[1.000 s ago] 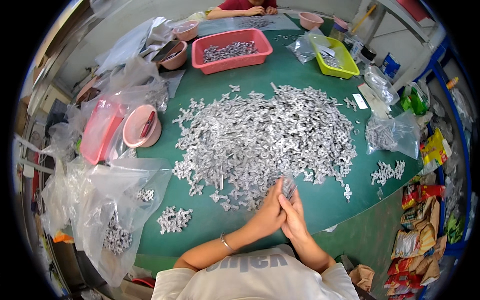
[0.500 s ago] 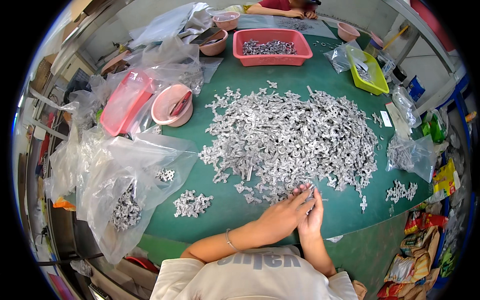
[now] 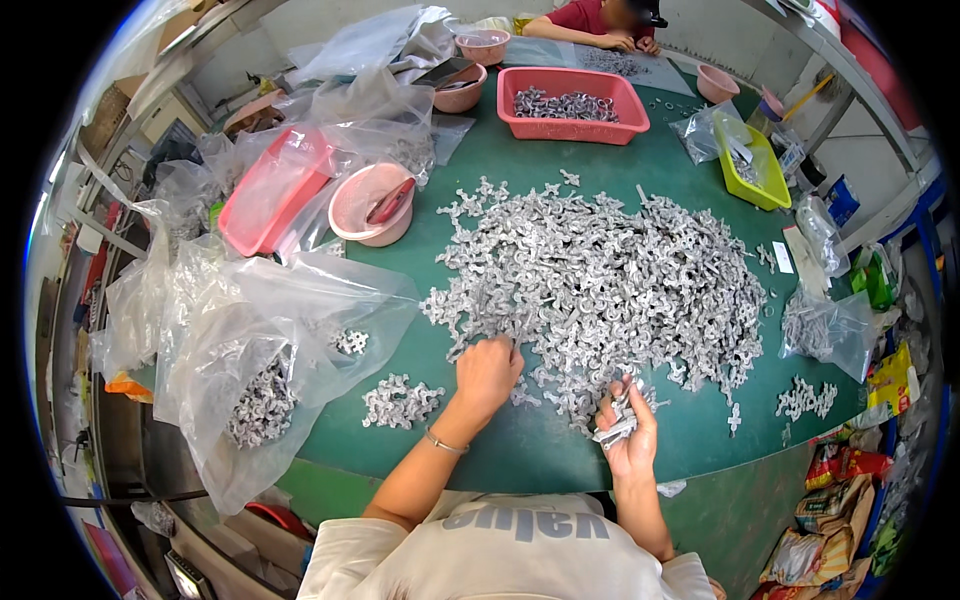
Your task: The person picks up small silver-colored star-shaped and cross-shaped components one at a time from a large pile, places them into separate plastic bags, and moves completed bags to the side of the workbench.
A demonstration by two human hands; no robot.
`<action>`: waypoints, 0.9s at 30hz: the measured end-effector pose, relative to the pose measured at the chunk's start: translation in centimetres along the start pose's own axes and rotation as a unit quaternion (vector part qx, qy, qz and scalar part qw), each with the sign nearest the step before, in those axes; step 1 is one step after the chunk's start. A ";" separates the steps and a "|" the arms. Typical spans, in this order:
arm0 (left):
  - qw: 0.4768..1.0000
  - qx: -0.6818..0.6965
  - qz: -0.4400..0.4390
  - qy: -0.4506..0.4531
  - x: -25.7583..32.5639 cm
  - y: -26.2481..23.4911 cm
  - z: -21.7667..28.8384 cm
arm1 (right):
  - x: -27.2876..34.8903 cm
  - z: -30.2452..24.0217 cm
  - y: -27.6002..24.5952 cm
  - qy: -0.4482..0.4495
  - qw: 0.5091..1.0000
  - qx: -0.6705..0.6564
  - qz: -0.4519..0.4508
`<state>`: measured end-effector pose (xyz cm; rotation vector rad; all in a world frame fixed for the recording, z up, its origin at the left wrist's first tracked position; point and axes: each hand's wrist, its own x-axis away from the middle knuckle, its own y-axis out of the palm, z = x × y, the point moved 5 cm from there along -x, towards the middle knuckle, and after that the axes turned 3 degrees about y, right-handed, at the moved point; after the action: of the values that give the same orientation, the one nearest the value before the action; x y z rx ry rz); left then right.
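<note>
A broad heap of small grey cross-shaped metal pieces (image 3: pixel 600 270) covers the middle of the green table. My left hand (image 3: pixel 487 376) is at the heap's near left edge, its fingers curled down and closed; what they pinch, if anything, is hidden beneath the hand. My right hand (image 3: pixel 630 435), palm turned up at the near edge of the heap, has its fingers wrapped round several metal pieces (image 3: pixel 617 425). A small separate cluster of the same pieces (image 3: pixel 400 402) lies left of my left hand, next to a clear plastic bag (image 3: pixel 335 290) with more pieces inside.
A pink tray (image 3: pixel 575 132) of metal parts stands at the back, a yellow-green tray (image 3: pixel 765 165) at the back right. A pink bowl (image 3: pixel 365 235) holds a red-handled tool. Another small cluster (image 3: pixel 806 399) lies at the right. Across the table a person's hands (image 3: pixel 632 44) are among parts.
My hands have come apart: the left moved left to the heap's edge, the right stayed near the front and turned, showing its pieces. The whole view has shifted slightly.
</note>
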<state>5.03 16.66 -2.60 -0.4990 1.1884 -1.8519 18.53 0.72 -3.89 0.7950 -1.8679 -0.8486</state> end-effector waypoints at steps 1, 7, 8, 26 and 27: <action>0.999 0.038 0.002 -0.007 0.1 -0.2 -0.1 | 0.0 0.1 -0.1 0.004 1.000 0.027 -0.008; 0.957 0.289 0.028 0.001 2.5 -1.3 2.0 | 0.1 1.2 0.2 0.018 0.988 0.154 0.001; 0.944 0.330 0.013 -0.001 3.0 -1.0 2.7 | 0.0 1.4 0.5 0.016 0.989 0.150 0.010; 0.920 0.355 -0.098 0.131 4.6 0.0 10.2 | 1.8 -10.7 -3.5 -0.122 0.991 -0.041 -0.035; 0.923 0.350 -0.099 0.129 4.8 0.3 9.8 | 2.7 -12.8 -3.7 -0.143 0.988 -0.039 -0.044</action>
<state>9.46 7.40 1.19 0.0359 0.5629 -2.4019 29.76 -6.41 -1.17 0.7426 -2.0455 -1.1345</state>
